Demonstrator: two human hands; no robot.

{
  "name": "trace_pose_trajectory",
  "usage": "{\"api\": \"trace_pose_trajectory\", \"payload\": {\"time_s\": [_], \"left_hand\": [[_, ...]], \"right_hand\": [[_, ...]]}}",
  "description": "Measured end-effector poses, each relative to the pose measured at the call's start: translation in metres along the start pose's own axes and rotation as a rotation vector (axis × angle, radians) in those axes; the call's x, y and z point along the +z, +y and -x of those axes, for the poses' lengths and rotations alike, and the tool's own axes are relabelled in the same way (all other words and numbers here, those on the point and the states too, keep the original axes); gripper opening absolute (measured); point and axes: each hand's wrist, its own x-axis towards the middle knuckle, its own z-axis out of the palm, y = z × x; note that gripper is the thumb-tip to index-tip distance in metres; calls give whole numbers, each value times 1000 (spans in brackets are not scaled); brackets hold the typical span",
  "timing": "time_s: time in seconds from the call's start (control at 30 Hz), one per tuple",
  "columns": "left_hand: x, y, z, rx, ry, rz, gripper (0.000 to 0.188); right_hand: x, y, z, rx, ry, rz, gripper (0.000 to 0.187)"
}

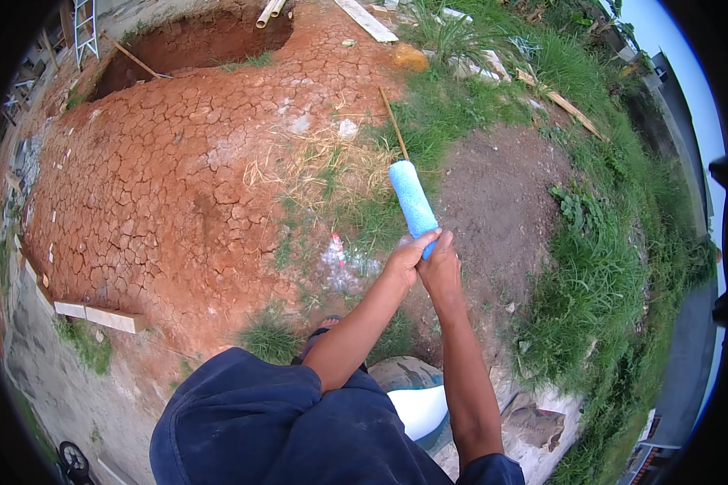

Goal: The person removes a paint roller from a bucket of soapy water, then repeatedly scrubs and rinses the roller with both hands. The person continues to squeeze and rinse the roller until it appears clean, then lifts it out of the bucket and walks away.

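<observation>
A light blue fluffy paint roller sleeve (413,198) points away from me over the ground. My left hand (410,255) and my right hand (441,263) are close together, both closed around its near end. Their fingers partly hide that end. From the far end of the sleeve a thin brown stick (394,123) runs on in line; I cannot tell whether it is fixed inside. Below my forearms, close to my body, is a rounded container (404,372) with a white patch (420,412), partly hidden by my clothing.
Cracked red soil (162,186) spreads left, with a dug pit (210,44) and a ladder (85,28) at the far left. Clear plastic bottles (340,271) lie near my feet. Tall grass (598,275) grows to the right, beside dark bare soil (501,194). Flattened cardboard (534,424) lies lower right.
</observation>
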Motion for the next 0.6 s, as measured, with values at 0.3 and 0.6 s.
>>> {"api": "trace_pose_trajectory", "payload": {"time_s": [0.3,0.6], "left_hand": [[-11,31,-12,-107,-107,215,42],[-43,58,-65,-51,-101,473,51]], "right_hand": [[-11,-26,25,666,-224,-1341,37],[-10,-51,50,928,-481,-2256,32]]}}
